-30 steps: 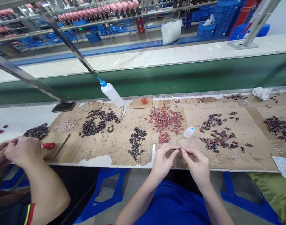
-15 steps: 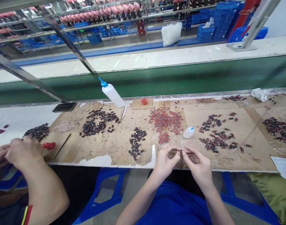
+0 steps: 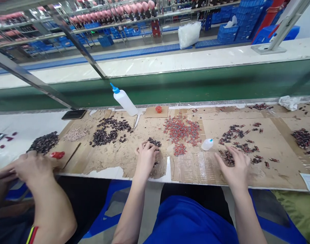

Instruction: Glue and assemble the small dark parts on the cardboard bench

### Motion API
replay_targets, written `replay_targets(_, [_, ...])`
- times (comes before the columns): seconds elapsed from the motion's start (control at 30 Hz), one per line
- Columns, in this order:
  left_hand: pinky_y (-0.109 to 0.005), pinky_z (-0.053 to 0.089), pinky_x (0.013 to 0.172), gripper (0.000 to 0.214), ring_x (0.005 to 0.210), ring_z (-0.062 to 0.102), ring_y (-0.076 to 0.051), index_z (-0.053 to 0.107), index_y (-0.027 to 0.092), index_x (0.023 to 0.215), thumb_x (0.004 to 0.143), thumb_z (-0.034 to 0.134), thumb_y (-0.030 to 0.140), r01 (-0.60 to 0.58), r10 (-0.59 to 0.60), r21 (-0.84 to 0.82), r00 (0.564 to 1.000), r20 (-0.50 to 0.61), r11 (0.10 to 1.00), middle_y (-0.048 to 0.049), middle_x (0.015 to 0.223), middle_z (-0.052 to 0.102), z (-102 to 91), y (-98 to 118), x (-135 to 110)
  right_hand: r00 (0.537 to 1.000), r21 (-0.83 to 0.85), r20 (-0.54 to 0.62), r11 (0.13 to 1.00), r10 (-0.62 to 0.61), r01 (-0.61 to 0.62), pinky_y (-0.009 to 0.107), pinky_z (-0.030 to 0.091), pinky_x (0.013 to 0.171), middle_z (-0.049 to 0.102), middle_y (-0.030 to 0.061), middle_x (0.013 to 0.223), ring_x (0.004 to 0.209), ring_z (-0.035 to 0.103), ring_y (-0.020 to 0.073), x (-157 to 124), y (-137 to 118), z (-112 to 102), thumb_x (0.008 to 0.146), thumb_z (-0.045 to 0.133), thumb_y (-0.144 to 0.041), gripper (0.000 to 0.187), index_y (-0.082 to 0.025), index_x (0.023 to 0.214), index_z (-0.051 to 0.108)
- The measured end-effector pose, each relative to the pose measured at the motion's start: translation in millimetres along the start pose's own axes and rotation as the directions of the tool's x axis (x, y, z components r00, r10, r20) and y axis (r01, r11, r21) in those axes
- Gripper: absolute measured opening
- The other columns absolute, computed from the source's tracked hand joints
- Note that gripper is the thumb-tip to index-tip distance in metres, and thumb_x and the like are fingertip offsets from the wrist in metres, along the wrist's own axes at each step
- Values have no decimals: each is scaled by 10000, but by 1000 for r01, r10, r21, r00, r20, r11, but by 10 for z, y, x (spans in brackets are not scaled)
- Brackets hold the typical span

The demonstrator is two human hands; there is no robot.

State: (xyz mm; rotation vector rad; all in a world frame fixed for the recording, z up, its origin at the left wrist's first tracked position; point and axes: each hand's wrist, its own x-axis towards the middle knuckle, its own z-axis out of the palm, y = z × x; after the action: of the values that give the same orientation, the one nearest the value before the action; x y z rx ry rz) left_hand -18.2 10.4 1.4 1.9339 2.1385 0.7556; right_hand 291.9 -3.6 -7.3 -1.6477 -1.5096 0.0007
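Note:
My left hand (image 3: 146, 157) reaches over a pile of small dark parts (image 3: 155, 142), covering much of it. Its fingers are bent downward and somewhat apart; the fingertips are partly hidden. My right hand (image 3: 236, 166) hovers above a cluster of small red-and-dark pieces (image 3: 229, 157), thumb and index finger spread, nothing visible between them. Left of that hand stands a small white squeeze bottle (image 3: 207, 144) with a blue tip. Between my hands, farther back, lies a heap of small red pieces (image 3: 181, 130).
A large white bottle (image 3: 125, 102) leans at the back near a red cap (image 3: 158, 109) on cardboard. Another dark pile (image 3: 105, 135) lies to the left. A co-worker's hands (image 3: 30, 166) work at far left, beside a red object (image 3: 57, 155) and a phone (image 3: 74, 114).
My hands have parted from their meeting point near the table edge. The left moved left onto the dark parts; the right moved right over the red-and-dark pieces and its fingers spread.

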Motion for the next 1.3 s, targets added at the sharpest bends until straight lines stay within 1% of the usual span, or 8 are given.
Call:
replay_targets(0.2, [-476,315,904,142,1135,514,-327,703,243,757,816,637,133,-122,122,-54,992,3,991,-50,900,741,0,70,-42,986,162,161,987,-37,11,515,411,961,667,146,1032,1117,489,318,92,-94,376,765,623,-587,445,-191,967,635])
replay_targets(0.3, [-435,319,900,134,1075,583,-272,704,258,818,826,638,142,-175,180,-188,984,6,966,-19,868,758,64,262,-158,968,285,241,949,68,-137,484,446,934,656,148,1071,1104,549,301,105,-123,371,738,653,-564,424,-198,936,571])
replay_targets(0.43, [-411,312,905,85,992,640,-230,709,261,824,800,699,180,-195,236,-358,969,75,913,-4,865,768,265,611,-341,893,454,388,796,229,-401,400,519,765,695,94,939,845,663,245,44,-180,248,673,725,-523,436,-216,904,518])
replay_targets(0.57, [-404,321,887,140,958,650,-227,715,264,832,751,748,154,-156,214,-418,972,96,895,-8,843,768,478,816,-436,885,581,356,671,299,-460,290,478,583,659,17,725,615,602,168,-27,-191,132,629,762,-487,386,-211,803,556])
replay_targets(0.77, [-387,335,868,164,944,655,-215,718,267,875,755,745,157,-115,180,-431,977,113,895,-12,902,768,535,777,-475,854,664,324,546,407,-511,251,378,449,592,-7,621,491,486,122,-115,-138,111,654,732,-475,321,-198,761,610])
replay_targets(0.87, [-379,341,865,163,944,662,-207,723,263,898,783,711,148,-119,184,-452,977,104,884,-21,928,769,518,751,-499,858,620,340,594,385,-513,249,395,442,559,-17,539,450,467,117,-129,-204,121,682,705,-473,299,-197,679,588])
replay_targets(1.07, [-392,347,890,120,925,668,-202,735,262,878,807,681,182,-81,153,-468,981,118,880,-35,915,771,533,758,-521,913,501,292,767,286,-400,238,419,430,587,-5,517,453,517,135,-107,-362,104,668,666,-457,272,-209,625,563])
replay_targets(1.3, [-405,340,908,113,909,670,-203,732,264,877,807,678,193,-73,148,-463,981,128,883,-33,905,772,504,775,-508,918,426,296,823,265,-375,223,348,375,497,-37,449,393,431,108,-97,-379,83,660,642,-413,260,-219,563,500])
